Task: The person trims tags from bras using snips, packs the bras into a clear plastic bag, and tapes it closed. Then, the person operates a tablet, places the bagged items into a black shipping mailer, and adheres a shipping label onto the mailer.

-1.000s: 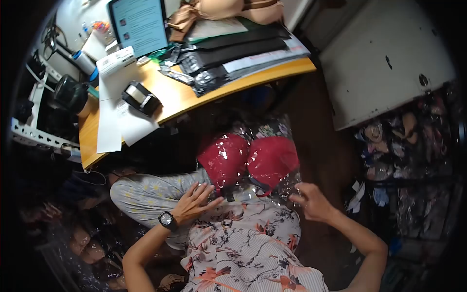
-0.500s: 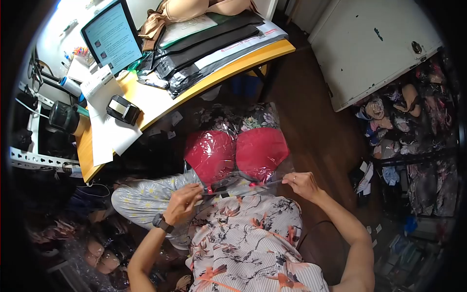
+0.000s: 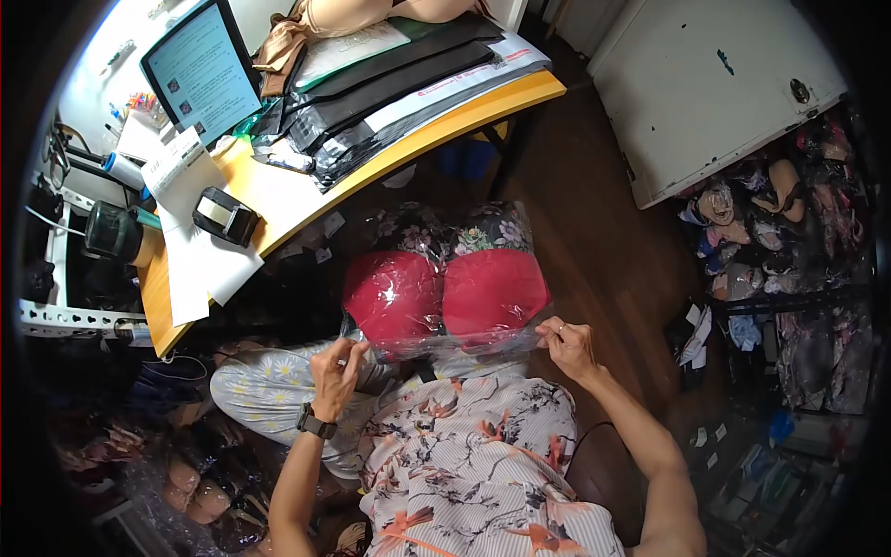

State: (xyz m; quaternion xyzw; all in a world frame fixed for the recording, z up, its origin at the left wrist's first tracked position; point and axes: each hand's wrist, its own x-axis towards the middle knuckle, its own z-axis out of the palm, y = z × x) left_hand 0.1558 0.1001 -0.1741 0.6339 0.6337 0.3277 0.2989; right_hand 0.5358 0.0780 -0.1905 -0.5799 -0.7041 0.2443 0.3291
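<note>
A clear plastic bag [image 3: 422, 349] lies across my lap with a red bra [image 3: 494, 290] inside. Behind the red cups, dark floral fabric [image 3: 487, 227] shows through the same plastic. My left hand [image 3: 336, 371], below a dark wristwatch [image 3: 316, 422], pinches the near left corner of the bag. At the near right corner, my right hand [image 3: 568, 347], with a ring on one finger, pinches the plastic too. The bag's near edge stretches between both hands.
A yellow-edged desk [image 3: 408, 130] at upper left bears a monitor [image 3: 202, 72], papers, a black stapler-like device [image 3: 225, 216] and dark plastic packages [image 3: 371, 88]. A white cabinet door [image 3: 705, 93] is at upper right. Bagged garments [image 3: 742, 223] fill shelves on the right.
Both hands have moved slightly away from my body, drawing the bag's near edge up toward the red cups. The pink strap ends that showed near the edge are now covered.
</note>
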